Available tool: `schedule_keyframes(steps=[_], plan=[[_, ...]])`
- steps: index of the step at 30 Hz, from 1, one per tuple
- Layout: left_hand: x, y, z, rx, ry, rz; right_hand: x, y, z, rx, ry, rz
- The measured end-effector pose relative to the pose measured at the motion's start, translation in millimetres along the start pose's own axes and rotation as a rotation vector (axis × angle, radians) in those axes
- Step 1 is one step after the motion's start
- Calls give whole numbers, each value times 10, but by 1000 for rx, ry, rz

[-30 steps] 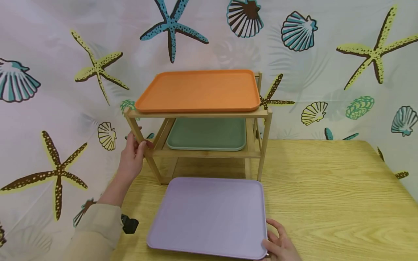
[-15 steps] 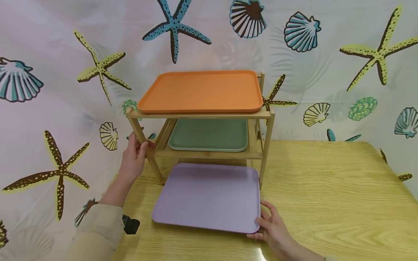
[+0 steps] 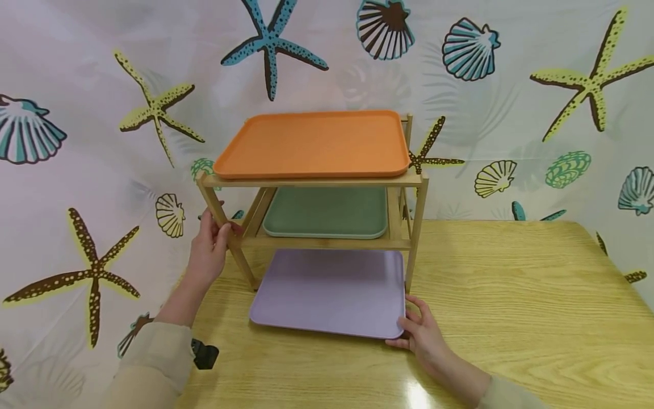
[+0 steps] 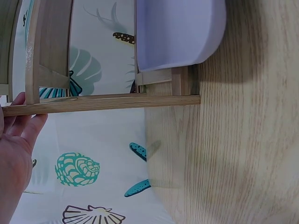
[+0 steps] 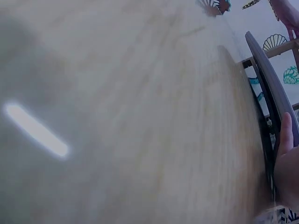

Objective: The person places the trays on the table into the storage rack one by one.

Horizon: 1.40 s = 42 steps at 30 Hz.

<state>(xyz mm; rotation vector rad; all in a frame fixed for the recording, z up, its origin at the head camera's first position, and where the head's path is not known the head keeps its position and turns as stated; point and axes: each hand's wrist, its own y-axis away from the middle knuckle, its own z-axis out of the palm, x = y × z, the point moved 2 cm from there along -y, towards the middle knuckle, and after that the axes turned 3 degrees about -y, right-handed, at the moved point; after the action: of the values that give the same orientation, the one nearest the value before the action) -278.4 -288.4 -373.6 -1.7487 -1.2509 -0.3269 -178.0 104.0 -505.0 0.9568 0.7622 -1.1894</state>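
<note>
A purple tray [image 3: 327, 295] lies partly inside the bottom level of a wooden rack [image 3: 327, 243], its front part sticking out toward me. My right hand [image 3: 421, 332] grips the tray's front right corner, thumb on top and fingers beneath and along the side. With my left hand [image 3: 208, 244] I hold the rack's front left post; in the left wrist view the fingers [image 4: 33, 128] wrap round the wood. An orange tray [image 3: 314, 145] rests on the top level and a green tray [image 3: 327, 211] on the middle one. The purple tray's back edge is hidden under the middle shelf.
The rack stands on a wood-grain table [image 3: 511, 295], near its back left. Behind and at the sides hangs a white cloth [image 3: 327, 79] printed with starfish and shells. A small black object [image 3: 205, 355] shows beside my left sleeve.
The purple tray has slid away from me into the rack's bottom level, my right hand moving forward with it. My left hand stays on the post.
</note>
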Motion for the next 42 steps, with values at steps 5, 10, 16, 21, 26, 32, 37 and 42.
schedule_keyframes(steps=[5, 10, 16, 21, 26, 32, 37, 42], plan=[[3, 4, 0, 1, -4, 5, -7, -86, 5, 39, 5, -20], [13, 6, -3, -5, -7, -6, -14, -77, 4, 39, 33, -34], [26, 2, -22, -6, -4, 8, 5, 7, 2, 1, 218, -102], [16, -3, -21, -14, 2, 15, 46, 11, 17, 37, 273, -177], [21, 1, -12, -17, 0, -1, 40, -42, 75, 90, 285, -187], [22, 9, -12, -9, 9, -13, 3, -168, 152, 92, 259, -172], [21, 7, -4, -9, 16, -11, -15, -266, 201, 93, 268, -189], [19, 3, -4, -5, -3, -7, 4, -331, 251, 111, 240, -192]])
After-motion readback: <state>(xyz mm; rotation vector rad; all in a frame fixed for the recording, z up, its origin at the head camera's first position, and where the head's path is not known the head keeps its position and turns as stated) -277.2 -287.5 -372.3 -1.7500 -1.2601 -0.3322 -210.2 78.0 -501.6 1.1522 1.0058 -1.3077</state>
